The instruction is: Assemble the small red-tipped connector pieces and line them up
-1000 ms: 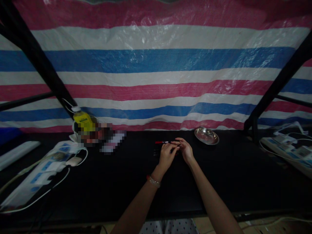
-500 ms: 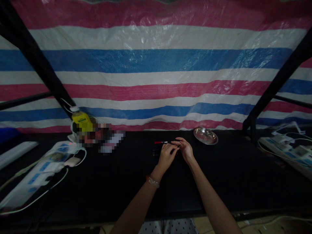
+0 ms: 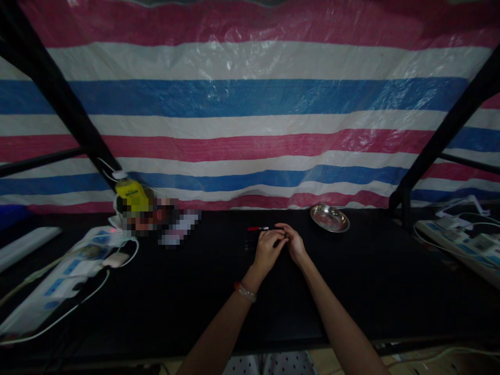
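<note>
My left hand [image 3: 267, 251] and my right hand [image 3: 295, 245] meet over the middle of the black table [image 3: 289, 302]. Left fingers and thumb are pinched together at the right fingertips, on something too small and dark to make out. The right fingers curl round the same spot. Just beyond the left hand lies a red-handled tool [image 3: 255, 228] with a shiny shaft, its far end hidden near the fingers. A dark item with faint pale marks [image 3: 249, 244] lies left of the left hand. To the right rests a round metal dish [image 3: 330, 218].
At the left are a yellow bottle [image 3: 133, 192], a pixelated patch, and a white power strip [image 3: 58, 284] with plugs and cables. Another power strip [image 3: 461, 245] lies at the right. Black slanted posts flank a striped sheet [image 3: 250, 99] behind the table.
My right hand has shifted slightly left and its fingers have closed in more against the left fingertips. My left hand has hardly moved.
</note>
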Motion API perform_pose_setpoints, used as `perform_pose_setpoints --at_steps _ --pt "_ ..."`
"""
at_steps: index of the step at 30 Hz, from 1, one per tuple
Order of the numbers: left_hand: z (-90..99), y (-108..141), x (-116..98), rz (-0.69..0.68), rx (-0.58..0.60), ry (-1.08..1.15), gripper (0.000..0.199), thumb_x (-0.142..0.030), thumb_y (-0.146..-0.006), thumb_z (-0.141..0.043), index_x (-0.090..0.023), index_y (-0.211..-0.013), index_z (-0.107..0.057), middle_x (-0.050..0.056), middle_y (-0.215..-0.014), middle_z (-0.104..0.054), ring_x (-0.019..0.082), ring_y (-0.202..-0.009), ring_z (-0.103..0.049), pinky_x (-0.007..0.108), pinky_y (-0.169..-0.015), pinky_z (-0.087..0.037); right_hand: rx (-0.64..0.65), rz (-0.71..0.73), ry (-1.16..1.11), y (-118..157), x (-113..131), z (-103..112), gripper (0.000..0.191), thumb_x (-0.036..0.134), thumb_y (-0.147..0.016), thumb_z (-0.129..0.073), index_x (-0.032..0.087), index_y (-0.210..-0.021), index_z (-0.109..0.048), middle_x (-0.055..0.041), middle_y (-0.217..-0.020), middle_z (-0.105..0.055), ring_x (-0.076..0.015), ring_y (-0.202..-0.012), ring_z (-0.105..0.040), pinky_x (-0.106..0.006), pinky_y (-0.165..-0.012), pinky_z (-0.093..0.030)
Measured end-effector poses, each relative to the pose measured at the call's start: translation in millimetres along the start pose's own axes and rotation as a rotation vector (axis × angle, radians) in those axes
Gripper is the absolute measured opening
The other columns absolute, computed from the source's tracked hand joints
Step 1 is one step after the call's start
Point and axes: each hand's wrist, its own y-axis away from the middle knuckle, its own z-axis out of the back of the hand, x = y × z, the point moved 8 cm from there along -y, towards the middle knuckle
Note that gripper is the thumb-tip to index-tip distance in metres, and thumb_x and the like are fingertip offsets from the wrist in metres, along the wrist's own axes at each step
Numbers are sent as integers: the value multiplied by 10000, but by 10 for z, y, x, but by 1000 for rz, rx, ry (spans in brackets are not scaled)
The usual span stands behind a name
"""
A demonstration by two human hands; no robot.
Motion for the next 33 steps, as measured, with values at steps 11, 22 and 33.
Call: perform_pose_setpoints --at_steps 11,22,33 --pt "97 2 92 147 -48 -170 66 -162 -779 -596 -206 -731 -587 -7 -755 -653 170 -775 -594 353 -794 -374 -20 102 147 35 60 -142 289 478 -677 -617 217 -757 -712 -41 -834 -702 -226 -846 -621 -350 -805 -468" --pt "290 63 260 438 -152 -554 389 -377 -784 -570 -149 -1093 -510 132 -1051 -579 301 -966 -547 436 -817 -361 -396 261 425 46 138 349 411 569 -749 -535 188 -810 -677 -43 -705 -681 -182 -615 -570 -294 -616 -437" --pt "275 106 413 582 -86 -548 307 -299 -836 -480 -137 -1096 -501 132 -1025 -594 288 -952 -576 450 -846 -359 -147 341 723 46 98 47 277 410 -827 -490 226 -792 -694 -49 -817 -699 -223 -807 -623 -340 -781 -453"
